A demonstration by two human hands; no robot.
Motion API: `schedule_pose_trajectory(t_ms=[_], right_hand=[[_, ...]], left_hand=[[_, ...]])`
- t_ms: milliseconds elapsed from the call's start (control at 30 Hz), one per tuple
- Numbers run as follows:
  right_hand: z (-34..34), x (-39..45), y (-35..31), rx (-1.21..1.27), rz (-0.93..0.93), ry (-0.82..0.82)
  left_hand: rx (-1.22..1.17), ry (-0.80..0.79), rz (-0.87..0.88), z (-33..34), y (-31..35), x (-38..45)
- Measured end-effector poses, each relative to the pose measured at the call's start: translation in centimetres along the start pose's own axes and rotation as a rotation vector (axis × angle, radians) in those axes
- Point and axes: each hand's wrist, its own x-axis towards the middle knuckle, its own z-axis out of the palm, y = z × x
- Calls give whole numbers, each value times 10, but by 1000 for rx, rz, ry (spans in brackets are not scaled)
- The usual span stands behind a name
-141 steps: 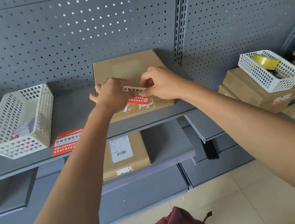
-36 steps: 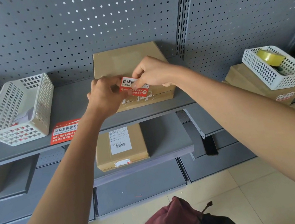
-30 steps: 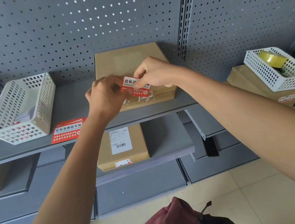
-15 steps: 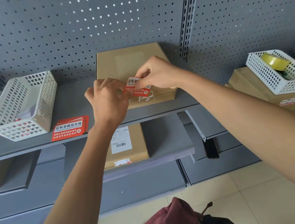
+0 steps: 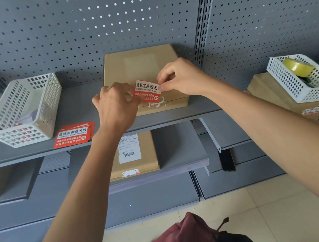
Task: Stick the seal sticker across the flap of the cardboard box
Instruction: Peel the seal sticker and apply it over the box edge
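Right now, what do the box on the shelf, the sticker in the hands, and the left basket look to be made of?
Box: brown cardboard, matte, with a layered front edge. Sticker: thin red and white printed sheet, likely paper or film, slightly curved between both hands. Basket: white plastic by its look, a moulded grid of holes with a faint sheen.

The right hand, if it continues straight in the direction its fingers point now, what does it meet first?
The right hand points left, pinching the seal sticker at its right edge. Past the sticker, it would probably meet the left hand, which holds the other edge above the cardboard box. Depth between them is unclear.
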Motion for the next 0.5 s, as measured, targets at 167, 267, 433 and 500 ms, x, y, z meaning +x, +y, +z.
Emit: schedule_pose_trajectory(t_ms=[167,267,433,500], right_hand=[[-1,0,7,-14,-27,40],[2,-3,8,-5,-47,64],[11,-8,12,21,-68,122],[12,-8,13,20,-69,123]], left_hand=[[-5,3,-21,-2,5,-4],[-12,5,-25,-2,4,-6],[-23,28,-15,1,3,-10],[-17,36,-9,1,4,-11]])
